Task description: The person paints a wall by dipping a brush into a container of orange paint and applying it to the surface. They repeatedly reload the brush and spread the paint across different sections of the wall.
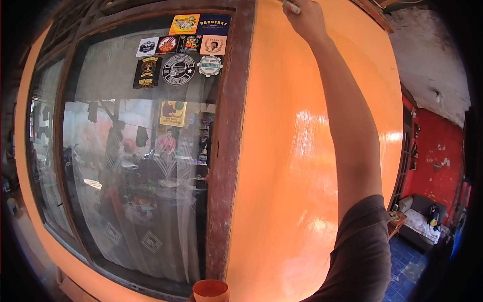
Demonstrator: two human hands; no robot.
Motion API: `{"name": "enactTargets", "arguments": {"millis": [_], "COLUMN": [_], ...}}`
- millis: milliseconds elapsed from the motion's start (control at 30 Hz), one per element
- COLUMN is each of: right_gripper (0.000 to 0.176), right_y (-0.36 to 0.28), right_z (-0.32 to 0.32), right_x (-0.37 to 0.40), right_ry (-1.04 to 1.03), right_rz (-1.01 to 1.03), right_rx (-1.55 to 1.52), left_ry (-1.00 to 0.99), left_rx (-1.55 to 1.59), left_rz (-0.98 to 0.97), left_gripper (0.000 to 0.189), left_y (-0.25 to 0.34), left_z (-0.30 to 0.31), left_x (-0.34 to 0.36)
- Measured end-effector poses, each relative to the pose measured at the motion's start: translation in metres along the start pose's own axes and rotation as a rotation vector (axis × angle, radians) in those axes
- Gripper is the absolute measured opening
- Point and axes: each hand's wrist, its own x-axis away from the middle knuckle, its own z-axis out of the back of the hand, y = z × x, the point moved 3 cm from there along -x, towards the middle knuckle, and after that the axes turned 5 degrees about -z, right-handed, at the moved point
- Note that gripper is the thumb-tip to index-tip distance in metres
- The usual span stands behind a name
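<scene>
My right hand [305,19] is raised to the top edge of the view, its fingers closed round a pale handle [293,7], probably a brush, whose far end is cut off. It is held against the upper part of the glossy orange wall [282,151]. At the bottom edge stands an orange cup [211,290]; a sliver of my left hand [191,298] shows at its left side, holding it. The rest of that hand is out of view. Between cup and wall runs the brown wooden window frame [226,186].
Left of the frame is a large glass window [136,166] with stickers [178,69] at its top and a curtain behind. At the far right are a red wall [437,156], a grey sofa [421,221], a small wooden table [396,224] and a blue tiled floor [405,261].
</scene>
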Motion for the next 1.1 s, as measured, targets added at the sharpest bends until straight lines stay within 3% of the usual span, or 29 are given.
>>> {"name": "enactTargets", "arguments": {"millis": [300, 733, 900, 967, 1033, 1100], "right_gripper": [0.015, 0.017, 0.026, 0.027, 0.029, 0.032], "right_y": [0.018, -0.030, -0.052, -0.060, -0.064, -0.051], "right_z": [-0.039, -0.006, 0.014, 0.029, 0.043, 0.039], "right_x": [0.013, 0.069, 0.104, 0.107, 0.094, 0.076], "right_ry": [-0.080, -0.231, -0.238, -0.296, -0.359, -0.303], "right_rz": [-0.019, 0.033, 0.104, 0.099, -0.051, -0.069], "right_rx": [0.092, 0.128, 0.116, 0.115, 0.037, 0.082], "left_ry": [0.029, 0.015, 0.012, 0.014, 0.020, 0.027], "left_rx": [-0.024, -0.029, -0.034, -0.035, -0.038, -0.048], "left_rz": [0.050, 0.035, 0.005, -0.006, -0.016, -0.019], "left_gripper": [0.058, 0.060, 0.061, 0.061, 0.061, 0.061], "left_y": [-0.004, -0.030, -0.032, -0.029, -0.026, -0.023], "left_z": [0.007, 0.009, 0.009, 0.008, 0.008, 0.008], "left_x": [0.006, 0.028, 0.041, 0.046, 0.051, 0.053]}}
